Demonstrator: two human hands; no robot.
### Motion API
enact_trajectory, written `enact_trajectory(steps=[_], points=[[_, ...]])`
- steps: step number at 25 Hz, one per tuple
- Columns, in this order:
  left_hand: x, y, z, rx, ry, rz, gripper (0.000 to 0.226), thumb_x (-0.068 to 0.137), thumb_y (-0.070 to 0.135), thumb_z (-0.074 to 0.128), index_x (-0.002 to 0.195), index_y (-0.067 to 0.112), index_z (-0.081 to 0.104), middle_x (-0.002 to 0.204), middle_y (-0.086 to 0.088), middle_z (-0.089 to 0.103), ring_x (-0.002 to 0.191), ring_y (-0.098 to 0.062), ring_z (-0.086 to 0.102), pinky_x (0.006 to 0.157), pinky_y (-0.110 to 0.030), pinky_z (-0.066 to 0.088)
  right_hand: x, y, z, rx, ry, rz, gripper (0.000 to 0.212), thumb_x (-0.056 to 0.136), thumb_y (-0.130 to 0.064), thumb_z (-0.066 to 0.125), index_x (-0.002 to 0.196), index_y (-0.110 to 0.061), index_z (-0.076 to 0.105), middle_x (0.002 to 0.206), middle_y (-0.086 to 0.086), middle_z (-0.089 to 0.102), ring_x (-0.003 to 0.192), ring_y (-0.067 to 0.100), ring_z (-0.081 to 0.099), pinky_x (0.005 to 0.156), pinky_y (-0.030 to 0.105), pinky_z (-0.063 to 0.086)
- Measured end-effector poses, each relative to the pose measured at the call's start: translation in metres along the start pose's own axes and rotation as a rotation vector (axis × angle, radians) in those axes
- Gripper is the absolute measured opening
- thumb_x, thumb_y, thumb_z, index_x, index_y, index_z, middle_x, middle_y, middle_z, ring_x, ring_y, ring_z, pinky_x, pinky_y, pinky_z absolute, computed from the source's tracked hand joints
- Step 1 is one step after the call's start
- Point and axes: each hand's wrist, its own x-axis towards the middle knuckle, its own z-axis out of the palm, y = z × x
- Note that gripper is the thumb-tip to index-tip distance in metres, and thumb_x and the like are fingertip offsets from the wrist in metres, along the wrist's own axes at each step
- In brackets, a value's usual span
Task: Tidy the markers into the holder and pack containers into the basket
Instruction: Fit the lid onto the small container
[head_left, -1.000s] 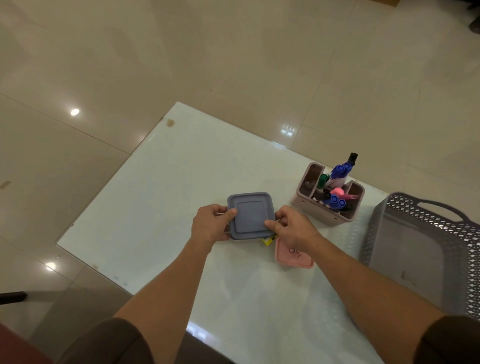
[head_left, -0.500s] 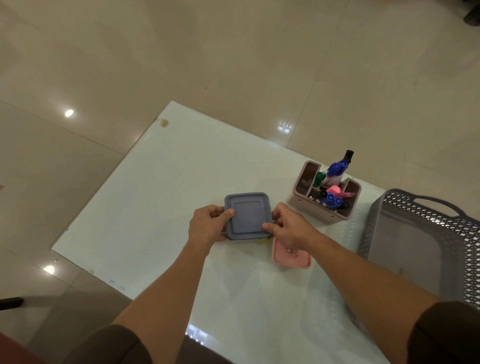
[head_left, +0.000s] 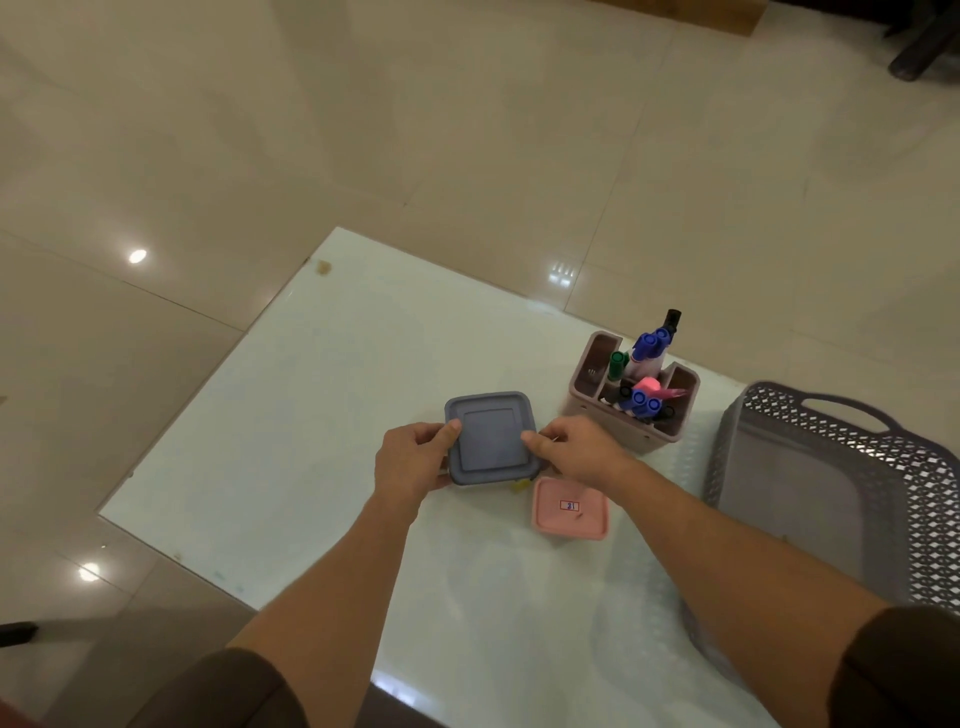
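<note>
A square blue-grey lidded container (head_left: 491, 438) sits mid-table. My left hand (head_left: 413, 460) grips its left edge and my right hand (head_left: 579, 449) grips its right edge. Just in front of it and to the right lies a smaller pink lidded container (head_left: 570, 509) with a small label on top. Behind my right hand stands a mauve marker holder (head_left: 621, 426) with several markers (head_left: 647, 353) upright in its compartments. A grey perforated basket (head_left: 831, 483) with nothing visible inside stands at the table's right side.
The white table (head_left: 291, 415) has its far edge and left edge close by, with glossy beige floor tiles beyond. A small yellow thing (head_left: 518, 486) peeks out under the blue-grey container's front corner.
Both hands stay on the blue-grey container, and it has hardly moved. My view has shifted slightly, so the pink container shows more fully.
</note>
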Motion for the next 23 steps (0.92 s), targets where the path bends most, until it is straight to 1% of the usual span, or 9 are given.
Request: enact_trajectory(steps=[1,3,7,8,11,14,16,19,23], points=[[0.000,-0.001,0.001,0.016,0.002,0.002,0.027,0.089,0.029,0.075,0.108,0.010,0.074,0.096,-0.006,0.075,0.083,-0.026,0.075,0.072,-0.043,0.063,-0.002,0.000,0.000,0.007,0.013,0.001,0.033,0.095,-0.045,0.065,0.099,-0.014,0.075,0.091,0.005,0.075,0.090,0.024,0.070,0.088,0.043,0.058],[-0.001,-0.003,0.001,0.038,0.018,0.003,0.027,0.090,0.024,0.074,0.112,0.009,0.072,0.097,-0.006,0.075,0.083,-0.027,0.075,0.074,-0.045,0.063,-0.006,-0.001,0.002,-0.007,0.049,-0.001,0.027,0.097,-0.039,0.065,0.102,-0.016,0.077,0.094,0.004,0.075,0.092,0.022,0.069,0.086,0.039,0.058],[-0.006,-0.005,0.002,0.058,0.048,-0.011,0.025,0.089,0.024,0.075,0.110,0.010,0.072,0.096,-0.007,0.075,0.081,-0.027,0.075,0.075,-0.046,0.063,-0.018,0.003,0.017,-0.004,0.158,0.045,0.025,0.095,-0.040,0.066,0.099,-0.019,0.079,0.092,0.002,0.075,0.086,0.020,0.067,0.071,0.027,0.047],[-0.008,-0.006,0.003,0.062,0.048,-0.015,0.025,0.089,0.023,0.075,0.109,0.010,0.072,0.095,-0.007,0.075,0.081,-0.027,0.075,0.075,-0.046,0.063,-0.022,0.004,0.018,-0.019,0.171,0.056,0.024,0.095,-0.041,0.066,0.098,-0.020,0.079,0.091,0.002,0.075,0.085,0.020,0.067,0.071,0.026,0.047],[-0.013,-0.003,0.007,0.098,0.044,-0.019,0.022,0.089,0.023,0.074,0.107,0.010,0.073,0.093,-0.007,0.075,0.080,-0.027,0.075,0.074,-0.045,0.063,-0.026,0.006,0.016,-0.090,0.177,0.088,0.025,0.093,-0.046,0.066,0.090,-0.024,0.078,0.088,0.002,0.075,0.086,0.022,0.068,0.077,0.033,0.056],[-0.013,0.002,0.019,0.230,0.015,0.037,0.017,0.086,0.034,0.075,0.097,0.021,0.077,0.089,-0.001,0.076,0.082,-0.026,0.074,0.076,-0.047,0.062,-0.030,0.012,0.013,-0.103,0.188,0.174,0.030,0.091,-0.051,0.065,0.083,-0.024,0.077,0.083,0.002,0.073,0.082,0.024,0.069,0.079,0.038,0.059],[-0.014,0.004,0.031,0.348,-0.020,0.089,0.023,0.081,0.043,0.073,0.097,0.027,0.079,0.089,0.005,0.077,0.086,-0.023,0.073,0.080,-0.046,0.061,-0.041,0.024,0.015,-0.105,0.212,0.232,0.031,0.090,-0.051,0.063,0.085,-0.023,0.077,0.084,0.003,0.073,0.080,0.025,0.069,0.077,0.037,0.060],[-0.025,0.010,0.058,0.503,-0.057,0.175,0.025,0.087,0.040,0.070,0.106,0.026,0.078,0.097,0.006,0.077,0.091,-0.019,0.071,0.084,-0.042,0.059,-0.061,0.043,0.017,-0.089,0.264,0.311,0.030,0.094,-0.042,0.061,0.087,-0.016,0.073,0.085,0.005,0.071,0.079,0.025,0.068,0.070,0.032,0.057],[-0.028,0.011,0.089,0.576,-0.083,0.233,0.021,0.090,0.038,0.069,0.099,0.022,0.079,0.090,0.001,0.077,0.086,-0.021,0.070,0.082,-0.043,0.059,-0.070,0.050,0.007,-0.079,0.380,0.417,0.030,0.097,-0.038,0.058,0.095,-0.010,0.069,0.097,0.011,0.071,0.090,0.030,0.068,0.069,0.032,0.052]])
